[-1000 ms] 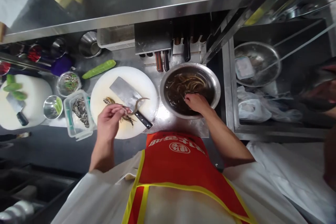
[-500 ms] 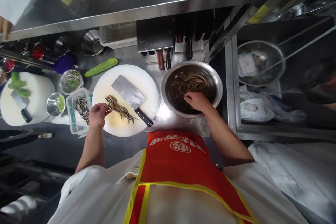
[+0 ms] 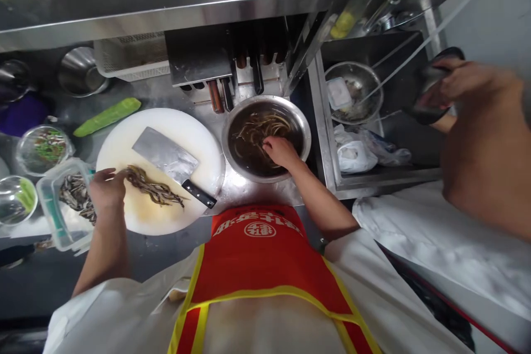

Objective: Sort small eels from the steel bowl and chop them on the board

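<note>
A steel table carries a round white cutting board beside a metal bowl of dark water, so fish pass straight across. The right hand dips in, fingers curled among eels; its grip cannot be told. The left hand pinches the eels lying on the board beside a cleaver.

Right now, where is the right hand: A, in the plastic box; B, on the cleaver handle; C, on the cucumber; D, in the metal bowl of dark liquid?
D: the right hand reaches into the metal bowl of dark liquid with thin eel-like strips, while the cleaver lies untouched on the white board.
</note>
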{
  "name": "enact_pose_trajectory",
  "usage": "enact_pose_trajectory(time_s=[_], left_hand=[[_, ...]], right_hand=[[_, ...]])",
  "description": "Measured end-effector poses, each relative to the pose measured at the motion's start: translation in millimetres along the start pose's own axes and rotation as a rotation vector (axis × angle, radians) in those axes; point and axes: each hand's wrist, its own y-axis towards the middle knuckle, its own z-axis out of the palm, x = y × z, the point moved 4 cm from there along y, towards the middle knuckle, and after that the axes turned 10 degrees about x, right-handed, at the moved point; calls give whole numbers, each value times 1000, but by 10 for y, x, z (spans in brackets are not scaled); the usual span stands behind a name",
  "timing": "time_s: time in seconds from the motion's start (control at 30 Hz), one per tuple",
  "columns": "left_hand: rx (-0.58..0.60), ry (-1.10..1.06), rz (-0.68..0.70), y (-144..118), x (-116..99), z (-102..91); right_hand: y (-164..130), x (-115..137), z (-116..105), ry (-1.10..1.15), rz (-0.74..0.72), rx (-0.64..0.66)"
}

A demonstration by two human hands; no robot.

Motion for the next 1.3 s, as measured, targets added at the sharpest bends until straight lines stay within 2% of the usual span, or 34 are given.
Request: enact_pose_trajectory(time_s=[0.07,0.1,0.23,0.33,0.4,0.53,0.6,0.67,0.8,0.97,1.1,1.2,1.3], left_hand=[[-118,102,12,-137,-242,14],[-135,112,53,-219,-397,64],[-22,-24,257,-620,-1055,461],[176,-143,400,-979,-1521,859],[372,-303,415,-1208,-1778,1160],[858,-687,208,-1593,-2130,1848],[990,-757,135,-1724,-2244,2131],[1049,-774,129,-1804,-2334,2324],[1104,-884,172,-1879,-2495,2448],[1056,-985,177,-1871,-2608,2408],[1049,-972,176,-1844,-2604,2406],[1056,-968,200,-1814,-2586,2394],[1104,-949,257,-1799,-2569,2395]], right_hand=[[42,50,51,-54,1,73],[65,79,80,-97,13,118],[125,160,120,-237,60,219],[99,139,18,-198,20,165],[39,99,-109,-90,-50,74],[-153,16,-355,255,-171,-99],[-242,-9,-408,445,-186,-124],[-304,-16,-419,626,-197,-125],[-363,-10,-405,827,-217,-134],[-415,32,-400,704,-202,-157],[-439,79,-361,752,-211,-119],[-444,96,-310,882,-214,-100],[-449,109,-296,1149,-215,-101]])
